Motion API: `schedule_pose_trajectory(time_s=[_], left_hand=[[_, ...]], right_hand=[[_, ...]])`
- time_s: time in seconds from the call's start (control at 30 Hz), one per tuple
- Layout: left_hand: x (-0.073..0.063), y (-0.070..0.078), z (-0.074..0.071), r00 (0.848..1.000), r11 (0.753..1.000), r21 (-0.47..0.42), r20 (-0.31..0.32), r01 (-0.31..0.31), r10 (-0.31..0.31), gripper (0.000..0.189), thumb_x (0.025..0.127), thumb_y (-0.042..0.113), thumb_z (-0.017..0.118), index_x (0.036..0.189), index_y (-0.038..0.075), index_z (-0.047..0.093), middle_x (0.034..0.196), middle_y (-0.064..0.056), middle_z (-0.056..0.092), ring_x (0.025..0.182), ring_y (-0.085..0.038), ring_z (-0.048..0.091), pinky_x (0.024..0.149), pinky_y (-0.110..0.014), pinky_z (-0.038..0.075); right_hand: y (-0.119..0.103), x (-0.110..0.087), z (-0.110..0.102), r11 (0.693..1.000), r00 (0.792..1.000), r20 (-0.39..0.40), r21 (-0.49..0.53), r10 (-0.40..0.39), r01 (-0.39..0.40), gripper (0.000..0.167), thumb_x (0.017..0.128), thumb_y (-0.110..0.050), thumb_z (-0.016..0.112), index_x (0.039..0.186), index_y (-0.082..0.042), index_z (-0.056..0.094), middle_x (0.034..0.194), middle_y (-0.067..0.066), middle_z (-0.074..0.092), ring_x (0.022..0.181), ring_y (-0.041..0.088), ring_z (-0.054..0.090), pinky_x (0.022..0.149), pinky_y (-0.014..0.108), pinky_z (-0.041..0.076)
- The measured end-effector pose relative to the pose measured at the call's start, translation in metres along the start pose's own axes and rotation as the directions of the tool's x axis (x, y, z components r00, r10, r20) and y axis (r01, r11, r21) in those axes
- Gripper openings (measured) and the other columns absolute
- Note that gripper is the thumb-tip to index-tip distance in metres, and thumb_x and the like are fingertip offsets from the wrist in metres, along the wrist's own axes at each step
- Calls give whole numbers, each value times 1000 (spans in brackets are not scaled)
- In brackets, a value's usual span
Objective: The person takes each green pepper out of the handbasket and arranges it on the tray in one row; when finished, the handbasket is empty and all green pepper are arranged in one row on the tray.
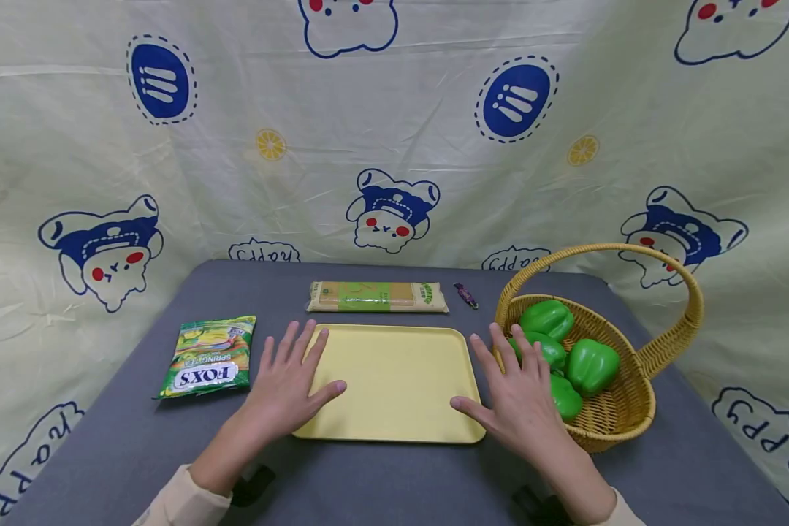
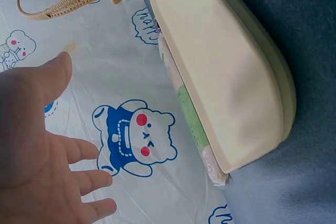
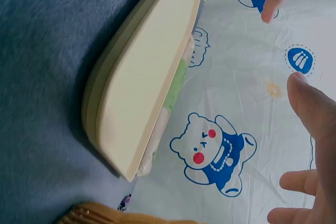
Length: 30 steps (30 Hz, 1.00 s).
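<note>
My left hand (image 1: 286, 387) hovers with spread fingers over the left edge of a pale yellow tray (image 1: 394, 383), holding nothing. My right hand (image 1: 519, 394) is likewise spread, between the tray's right side and a wicker basket (image 1: 614, 420). Several green bell peppers (image 1: 592, 367) lie in the basket; the right hand hides part of them from the head view. Left of the left hand lies a green Foxs candy bag (image 1: 210, 356). Both wrist views show the tray, with the left hand (image 2: 47, 145) and right hand (image 3: 320, 145) apart from it.
Behind the tray lies a long packet with a green label (image 1: 378, 296), possibly noodles. A small purple wrapped candy (image 1: 465, 296) sits right of it. The basket's tall handle (image 1: 687, 314) arches above the grey table (image 1: 368, 482). A printed sheet (image 1: 237, 88) hangs behind.
</note>
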<state>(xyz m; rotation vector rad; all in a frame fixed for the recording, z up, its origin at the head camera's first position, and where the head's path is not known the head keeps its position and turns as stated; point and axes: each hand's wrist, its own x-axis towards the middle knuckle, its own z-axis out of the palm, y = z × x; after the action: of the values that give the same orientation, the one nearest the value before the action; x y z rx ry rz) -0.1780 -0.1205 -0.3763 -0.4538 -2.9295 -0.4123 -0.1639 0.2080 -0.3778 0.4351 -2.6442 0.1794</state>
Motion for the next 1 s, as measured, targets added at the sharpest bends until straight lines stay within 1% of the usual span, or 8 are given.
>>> schedule_pose_trajectory(time_s=[0.17, 0.37, 0.53, 0.63, 0.8, 1.0], left_hand=[[-1, -3, -2, 1000, 1000, -13, -4, -2, 2, 83, 88, 58, 52, 151, 12, 24, 159, -13, 15, 146, -38, 8, 113, -63, 7], [-2, -7, -2, 1000, 999, -36, -8, -4, 4, 82, 88, 56, 54, 151, 13, 24, 159, -13, 16, 146, -38, 9, 113, -62, 9], [-4, -12, -1, 1000, 998, -66, -13, -7, 6, 80, 89, 53, 56, 150, 11, 26, 158, -13, 19, 146, -38, 10, 113, -62, 10], [-5, -15, -2, 1000, 996, -88, -9, -10, 9, 78, 89, 51, 57, 149, 11, 28, 157, -13, 21, 145, -39, 11, 112, -63, 11], [-5, -19, -5, 1000, 990, -138, 14, -6, 8, 76, 89, 48, 59, 148, 10, 30, 157, -13, 23, 145, -38, 11, 112, -63, 10], [-6, -26, -5, 999, 984, -178, 36, -14, 20, 74, 89, 43, 61, 148, 10, 32, 156, -13, 26, 144, -40, 15, 111, -65, 13]], right_hand=[[8, -3, -5, 1000, 1000, -4, 15, 22, -22, 92, 70, -58, 73, 144, -15, 38, 152, 18, 28, 143, 40, 12, 104, 69, 19], [19, -6, -9, 999, 999, -45, 28, 27, -26, 90, 69, -54, 75, 142, -13, 41, 151, 18, 30, 141, 42, 16, 102, 70, 20], [26, -8, -13, 999, 998, -49, 10, 40, -40, 89, 70, -55, 75, 141, -12, 42, 149, 19, 33, 138, 44, 21, 99, 70, 23], [30, -9, -16, 998, 998, -33, 10, 57, -57, 89, 71, -56, 73, 141, -12, 42, 148, 19, 34, 136, 44, 24, 97, 70, 25], [38, -11, -22, 995, 996, 8, 44, 86, -86, 87, 74, -57, 71, 142, -13, 40, 148, 19, 33, 135, 44, 25, 97, 71, 24], [46, -11, -28, 989, 989, 86, 71, 122, -128, 85, 77, -57, 69, 143, -13, 38, 149, 20, 31, 133, 47, 25, 99, 70, 21]])
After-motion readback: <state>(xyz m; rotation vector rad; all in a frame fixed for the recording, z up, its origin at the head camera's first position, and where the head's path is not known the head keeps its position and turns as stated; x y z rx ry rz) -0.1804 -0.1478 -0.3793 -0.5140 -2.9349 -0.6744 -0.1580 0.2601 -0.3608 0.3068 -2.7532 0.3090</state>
